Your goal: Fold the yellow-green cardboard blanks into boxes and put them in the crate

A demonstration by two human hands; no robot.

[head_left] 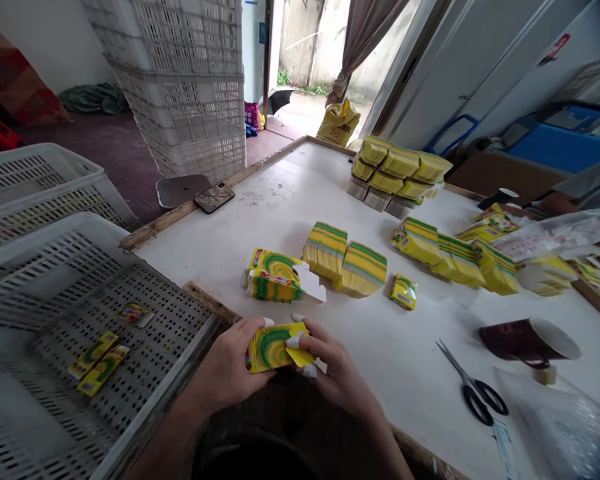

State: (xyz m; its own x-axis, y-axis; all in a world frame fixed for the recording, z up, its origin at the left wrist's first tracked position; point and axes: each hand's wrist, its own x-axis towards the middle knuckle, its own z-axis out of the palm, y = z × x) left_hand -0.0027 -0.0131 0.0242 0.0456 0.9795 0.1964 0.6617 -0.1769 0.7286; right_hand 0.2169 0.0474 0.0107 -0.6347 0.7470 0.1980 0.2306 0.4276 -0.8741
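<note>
Between my hands, just over the table's near edge, is a small yellow and green carton. My left hand grips its left end with fingers and thumb. At the other end, my right hand is closed on a yellow flap, and white coverings show on some fingertips. Beyond them on the table lies a stack of flat cartons, the top one with a white flap sticking out. Two bundles of yellow and green cards stand behind it. A small wrapped yellow pack rests to their right.
At left, a white plastic crate holds several small cartons. Scissors, a dark mug lying on its side and clear plastic are at right. A phone lies at the left edge; stacked bundles stand farther back.
</note>
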